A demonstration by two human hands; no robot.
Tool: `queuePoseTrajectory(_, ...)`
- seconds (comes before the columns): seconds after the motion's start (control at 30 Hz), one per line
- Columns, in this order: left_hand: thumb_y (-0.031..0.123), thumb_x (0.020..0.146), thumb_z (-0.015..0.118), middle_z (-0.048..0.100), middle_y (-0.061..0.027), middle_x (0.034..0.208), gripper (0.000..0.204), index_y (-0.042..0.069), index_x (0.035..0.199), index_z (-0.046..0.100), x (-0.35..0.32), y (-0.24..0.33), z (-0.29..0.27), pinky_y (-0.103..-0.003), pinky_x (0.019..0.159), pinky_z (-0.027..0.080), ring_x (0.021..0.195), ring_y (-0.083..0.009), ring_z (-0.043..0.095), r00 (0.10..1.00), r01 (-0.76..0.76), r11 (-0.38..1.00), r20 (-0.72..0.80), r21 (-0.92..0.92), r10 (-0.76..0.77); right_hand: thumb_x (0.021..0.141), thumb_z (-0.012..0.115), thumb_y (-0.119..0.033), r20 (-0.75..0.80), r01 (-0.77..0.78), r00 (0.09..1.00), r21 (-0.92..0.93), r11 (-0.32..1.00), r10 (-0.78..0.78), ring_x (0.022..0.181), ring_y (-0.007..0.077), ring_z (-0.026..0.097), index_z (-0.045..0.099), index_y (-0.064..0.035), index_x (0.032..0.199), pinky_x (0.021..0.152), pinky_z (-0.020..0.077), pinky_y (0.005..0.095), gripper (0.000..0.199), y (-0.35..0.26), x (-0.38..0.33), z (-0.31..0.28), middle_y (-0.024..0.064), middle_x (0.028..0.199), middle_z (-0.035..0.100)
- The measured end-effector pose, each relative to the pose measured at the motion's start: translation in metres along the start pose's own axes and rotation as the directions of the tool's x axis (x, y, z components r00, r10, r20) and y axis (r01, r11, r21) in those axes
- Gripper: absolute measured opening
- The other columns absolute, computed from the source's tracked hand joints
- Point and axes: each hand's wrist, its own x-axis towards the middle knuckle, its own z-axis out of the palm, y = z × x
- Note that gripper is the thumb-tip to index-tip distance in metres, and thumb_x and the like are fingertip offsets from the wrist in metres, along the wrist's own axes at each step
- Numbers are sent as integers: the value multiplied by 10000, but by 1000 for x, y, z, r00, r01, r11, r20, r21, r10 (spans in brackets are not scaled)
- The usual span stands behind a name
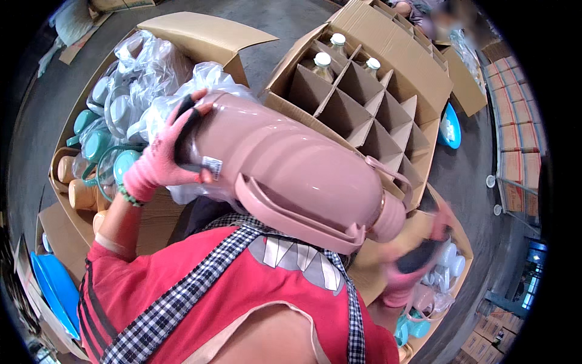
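Keep left hand [160, 164] clamped round base of pink flask [291, 173], lying tilted across chest; steady neck end near divided carton [364, 115]; right hand [418, 267] blurred, grip unclear.

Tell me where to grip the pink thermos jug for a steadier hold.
Probably the long pink handle along the pink thermos jug, reached from below: the jug lies sideways with the handle underneath. The left hand only cups the base end.
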Motion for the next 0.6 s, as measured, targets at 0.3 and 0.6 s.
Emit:
queuePoseTrajectory(0.3, 392, 860, 417, 372, -214, 1274, 585, 2, 1285, 316, -29, -72, 14, -361, 998, 254, 1208, -322, 339, 934, 323, 943, -132, -84, -331, 582, 746, -218, 567, -183, 777, -212, 960, 273, 874, 281, 567, 507, 8, 1008, 702, 469, 299, 538, -13, 71, 36, 131, 938, 559)
queuePoseTrajectory(0.6, 434, 798, 532, 422, -191, 1244, 639, 19, 1253, 361, -69, -113, 100, -332, 985, 279, 1177, -270, 373, 656, 750, 572, 490, -333, -574, 792, 538, -88, 253, -482, 845, 740, 469, 470, 571, 89, 398, 447, -52, 850, 525, 324, 204, 114, 14, 111, 26, -3, 653, 391)
